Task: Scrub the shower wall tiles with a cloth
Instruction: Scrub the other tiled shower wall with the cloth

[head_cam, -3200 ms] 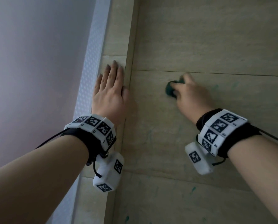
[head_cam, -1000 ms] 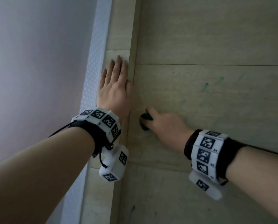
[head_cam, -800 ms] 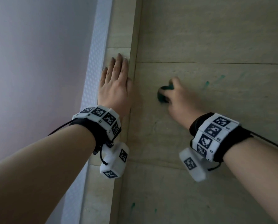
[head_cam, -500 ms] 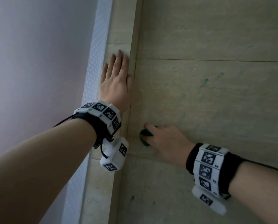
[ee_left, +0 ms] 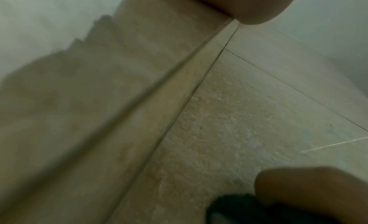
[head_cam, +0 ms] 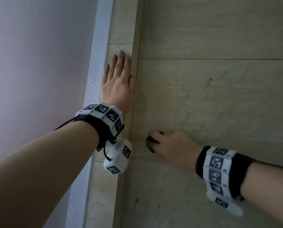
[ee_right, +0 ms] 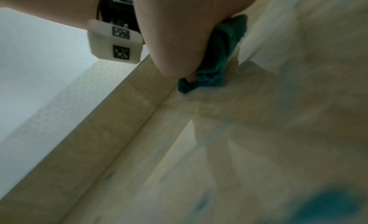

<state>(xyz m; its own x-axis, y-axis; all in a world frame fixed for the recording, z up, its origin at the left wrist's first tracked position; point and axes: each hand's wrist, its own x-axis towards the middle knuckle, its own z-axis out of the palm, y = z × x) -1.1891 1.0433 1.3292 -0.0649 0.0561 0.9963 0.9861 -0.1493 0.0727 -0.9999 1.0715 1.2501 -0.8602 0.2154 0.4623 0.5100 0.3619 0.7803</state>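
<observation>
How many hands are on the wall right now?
2. The left hand lies flat on the narrow tile strip at the corner; the right hand presses the cloth against the wall tile lower right.

Beige tiles (head_cam: 219,104) carry teal smears (head_cam: 209,80), the cloth (ee_right: 223,54) is teal (nearly black in shadow), wrist bands (head_cam: 104,112) black-and-white checkered.

A tiled shower stall in a home bathroom

Large beige stone-look wall tiles (head_cam: 203,30) with thin dark grout lines (head_cam: 219,59) run above and right of the grip; left of it a narrow tiled corner strip (head_cam: 119,22) meets a white dotted frame strip (head_cam: 99,46) and a pale frosted panel (head_cam: 38,63)
</observation>
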